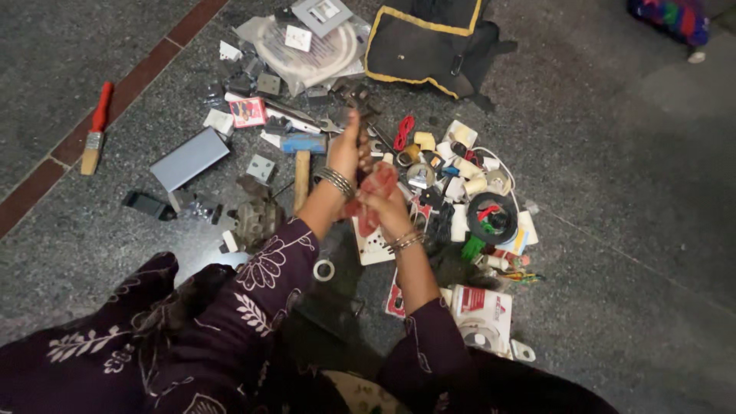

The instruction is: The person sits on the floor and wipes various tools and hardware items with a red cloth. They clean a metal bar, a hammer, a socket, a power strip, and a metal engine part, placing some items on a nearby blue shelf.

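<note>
My left hand point(345, 149) is raised above a pile of hardware, its fingers closed around the upper part of a tool, apparently pliers, with red handles point(377, 184). My right hand point(387, 207) grips the red handles just below it. The tool's dark head is mostly hidden behind my left hand. Both wrists wear metal bangles. Under my hands lies a white switch plate point(376, 245).
A wooden-handled hammer point(301, 176), a grey flat box point(189, 158), a red-handled paintbrush point(96, 130), a black bag with yellow trim point(429, 42), a coil of black wire point(492, 218), tape rolls and several small fittings lie scattered on the grey stone floor.
</note>
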